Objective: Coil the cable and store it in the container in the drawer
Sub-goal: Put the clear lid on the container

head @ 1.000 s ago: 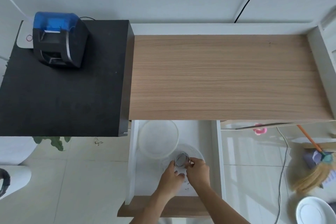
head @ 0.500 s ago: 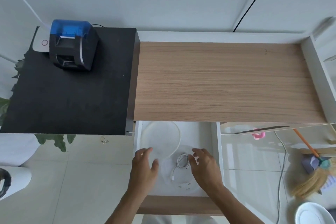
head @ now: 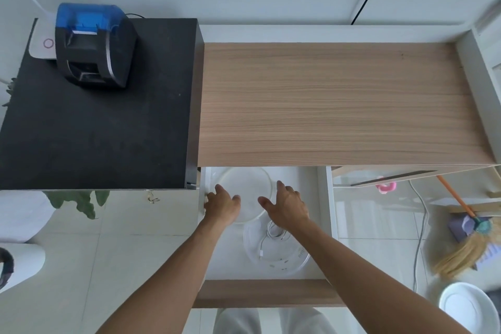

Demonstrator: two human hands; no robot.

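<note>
A coiled white cable (head: pixel 272 236) lies inside a clear round container (head: pixel 287 257) in the open white drawer (head: pixel 324 225). One connector end trails toward the container's front. A clear round lid (head: pixel 244 184) lies flat further back in the drawer. My left hand (head: pixel 221 205) hovers with spread fingers at the lid's left edge. Over the lid's right edge, my right hand (head: pixel 286 205) is open too, its wrist covering part of the coil. Neither hand holds anything.
Above the drawer runs a wooden desktop (head: pixel 339 106). A black cabinet top (head: pixel 95 122) on the left carries a blue and black printer (head: pixel 92 43). A broom (head: pixel 466 236), a white bowl (head: pixel 466 306) and a floor cable (head: pixel 420 225) are at the right.
The coil was let go into the container. Both hands then moved back and left to the lid's edges, fingers spread.
</note>
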